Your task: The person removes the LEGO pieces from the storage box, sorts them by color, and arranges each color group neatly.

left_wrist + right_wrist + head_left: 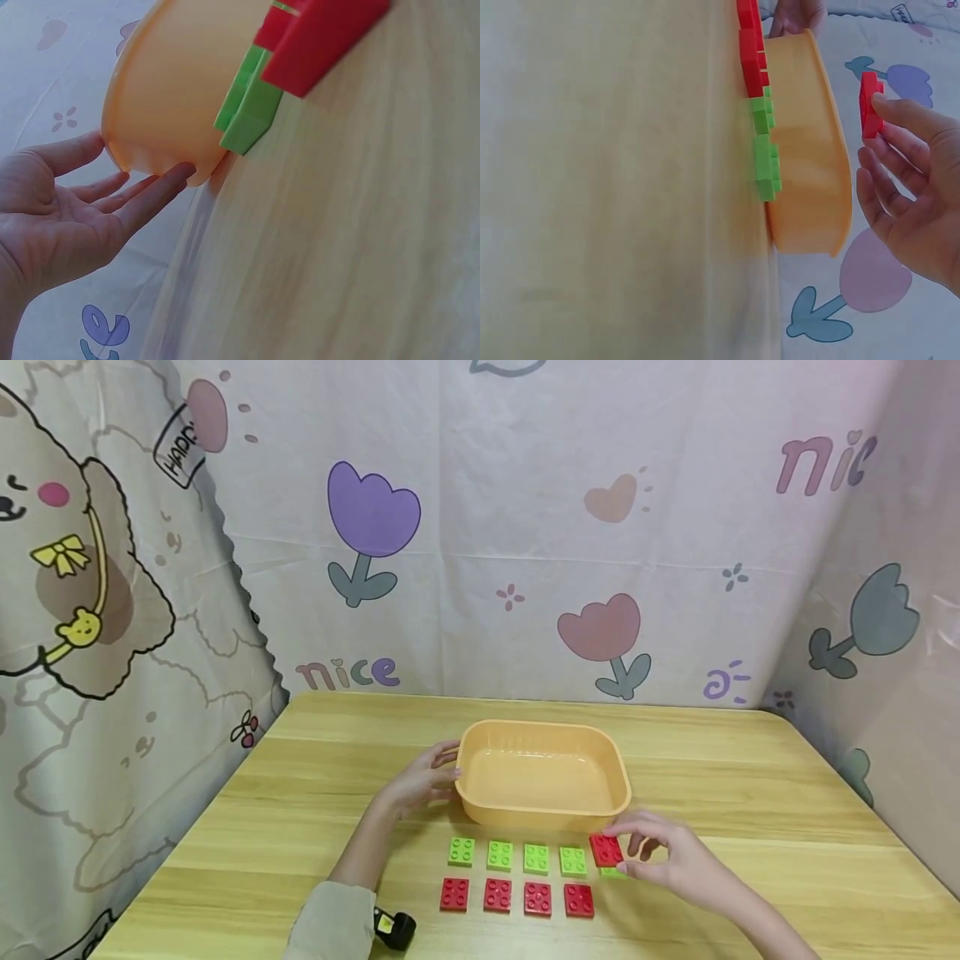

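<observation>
My right hand (671, 856) pinches a red toy building brick (606, 850) between thumb and fingers, held above the table in the right wrist view. Beneath it in the head view, a green brick (613, 872) is mostly hidden. At the left end of an orange plastic tub (536, 817), my left hand (418, 783) touches the outside. In the left wrist view its thumb meets the tub's rim while the fairly straight fingers (157, 196) lie along the lower wall. The tub holds nothing inside.
In front of the tub runs a row of green bricks (499, 856), with a row of red bricks (498, 896) nearer me. A black device (396, 930) sits beside the left sleeve. Patterned cloth (480, 635) hangs behind the wooden table (300, 835) and along both sides.
</observation>
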`<state>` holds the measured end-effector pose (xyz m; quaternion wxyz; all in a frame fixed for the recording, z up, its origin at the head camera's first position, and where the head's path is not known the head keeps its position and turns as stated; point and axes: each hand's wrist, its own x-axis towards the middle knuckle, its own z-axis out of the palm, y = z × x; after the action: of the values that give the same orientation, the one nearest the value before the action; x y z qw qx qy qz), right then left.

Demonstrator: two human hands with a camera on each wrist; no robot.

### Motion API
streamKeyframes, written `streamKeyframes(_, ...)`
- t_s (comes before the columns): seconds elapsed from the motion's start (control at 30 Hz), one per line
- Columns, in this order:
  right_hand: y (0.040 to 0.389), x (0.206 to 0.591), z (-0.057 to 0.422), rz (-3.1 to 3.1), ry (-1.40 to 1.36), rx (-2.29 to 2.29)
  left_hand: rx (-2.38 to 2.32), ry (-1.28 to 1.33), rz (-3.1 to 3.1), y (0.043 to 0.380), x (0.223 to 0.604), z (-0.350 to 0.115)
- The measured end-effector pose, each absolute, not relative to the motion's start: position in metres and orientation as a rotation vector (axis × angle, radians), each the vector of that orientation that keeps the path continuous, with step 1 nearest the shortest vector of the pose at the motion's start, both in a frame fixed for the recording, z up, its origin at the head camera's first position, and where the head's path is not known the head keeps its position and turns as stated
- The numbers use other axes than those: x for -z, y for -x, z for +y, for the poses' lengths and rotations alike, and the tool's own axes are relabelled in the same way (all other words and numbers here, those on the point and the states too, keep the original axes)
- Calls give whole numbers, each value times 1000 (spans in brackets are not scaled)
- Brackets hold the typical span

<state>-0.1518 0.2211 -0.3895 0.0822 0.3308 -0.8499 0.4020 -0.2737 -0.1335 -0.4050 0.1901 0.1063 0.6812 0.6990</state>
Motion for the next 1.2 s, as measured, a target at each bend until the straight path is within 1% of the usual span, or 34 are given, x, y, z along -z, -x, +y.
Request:
streamKeyframes(0.27, 143, 396, 224, -2569, -947, -1195, -1951, -311, 1909, 274, 404, -134)
streamKeyframes(0.7, 136, 414, 227, -2482, -1008, -1209, -1952, -283, 1916, 275, 405, -134)
streamKeyframes(1.2, 125, 426, 234, -2712, -806, -1247, -1965, -267, 1915, 275, 404, -134)
